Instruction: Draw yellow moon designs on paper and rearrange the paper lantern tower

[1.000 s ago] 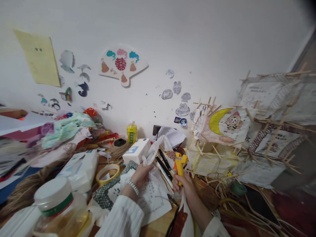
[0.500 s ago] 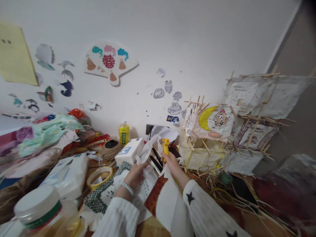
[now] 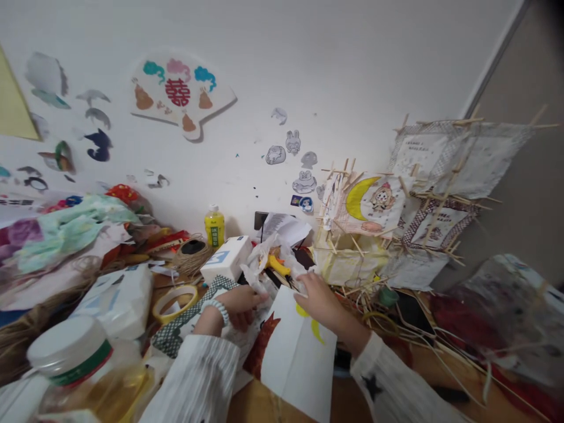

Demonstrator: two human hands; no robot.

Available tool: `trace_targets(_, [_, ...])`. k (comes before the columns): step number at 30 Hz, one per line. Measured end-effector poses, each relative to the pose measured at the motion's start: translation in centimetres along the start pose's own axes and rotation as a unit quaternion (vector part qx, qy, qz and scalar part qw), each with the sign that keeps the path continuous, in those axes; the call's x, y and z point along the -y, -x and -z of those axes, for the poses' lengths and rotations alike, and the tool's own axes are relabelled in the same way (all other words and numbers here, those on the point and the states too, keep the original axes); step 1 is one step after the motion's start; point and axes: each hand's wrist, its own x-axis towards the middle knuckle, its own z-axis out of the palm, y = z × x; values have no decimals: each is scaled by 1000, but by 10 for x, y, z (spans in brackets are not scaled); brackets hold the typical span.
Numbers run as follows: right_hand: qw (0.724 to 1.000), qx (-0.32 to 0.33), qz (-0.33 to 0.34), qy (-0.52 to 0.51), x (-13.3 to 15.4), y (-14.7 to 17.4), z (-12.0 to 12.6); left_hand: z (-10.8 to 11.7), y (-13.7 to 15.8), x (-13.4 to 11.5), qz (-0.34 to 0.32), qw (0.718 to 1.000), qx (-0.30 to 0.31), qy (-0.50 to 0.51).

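Note:
A yellow glue gun (image 3: 277, 264) lies among crumpled clear plastic, beyond both hands and in neither. My left hand (image 3: 241, 302), with a beaded bracelet at the wrist, is closed at the near left edge of the clear plastic bag (image 3: 261, 258). On the other side, my right hand (image 3: 321, 302) has its fingers bent at the bag's right edge; its thumb is hidden. Below the right hand is a white paper sheet (image 3: 295, 352) with yellow crescents and a reddish-brown jagged patch. Printed paper with a dark green checked border (image 3: 170, 338) lies under my left hand.
A tissue box (image 3: 227, 258), a yellow drink bottle (image 3: 214, 226) and a roll of tape (image 3: 176, 304) stand left of centre. A lidded plastic jar (image 3: 70, 352) occupies the near left. Stick-framed paper lanterns (image 3: 374, 205) stand at right, with thin strips and a phone below them.
My right hand has let go of the glue gun, which now lies in the plastic, and has moved slightly right and down. The white sheet has turned, showing the yellow crescents.

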Motion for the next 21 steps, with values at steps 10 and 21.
trace_targets(10, [994,-9,-20,-111,20,88,13,-49,29,-34,-26,944,135,-300])
trace_targets(21, [994,93,57,-13,-46,170,32,-85,45,4,-126,908,35,-397])
